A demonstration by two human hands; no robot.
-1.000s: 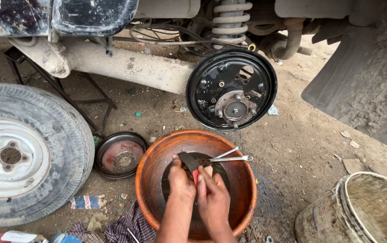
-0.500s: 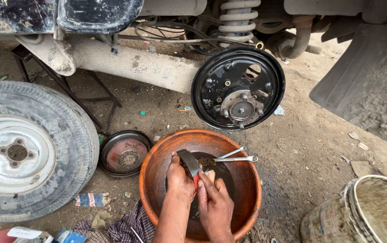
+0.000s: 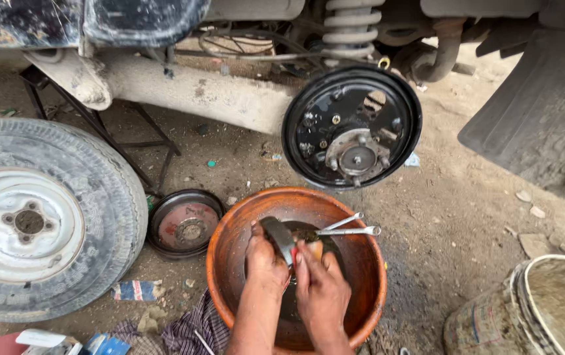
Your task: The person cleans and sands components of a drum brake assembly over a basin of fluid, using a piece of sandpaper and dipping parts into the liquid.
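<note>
The left hand (image 3: 264,261) grips a curved brake shoe (image 3: 280,238) over the orange basin (image 3: 230,263), keeping runoff contained. The right hand (image 3: 320,289), just beside, closes on a brush (image 3: 314,248) against the shoe. Two spanners (image 3: 348,227) rest beyond the fingers.

I see the basin (image 3: 230,263) in front of the backing plate (image 3: 351,128); the brake drum (image 3: 185,223) lies just left of it, the wheel (image 3: 39,220) farther left, the bucket (image 3: 525,309) right.
</note>
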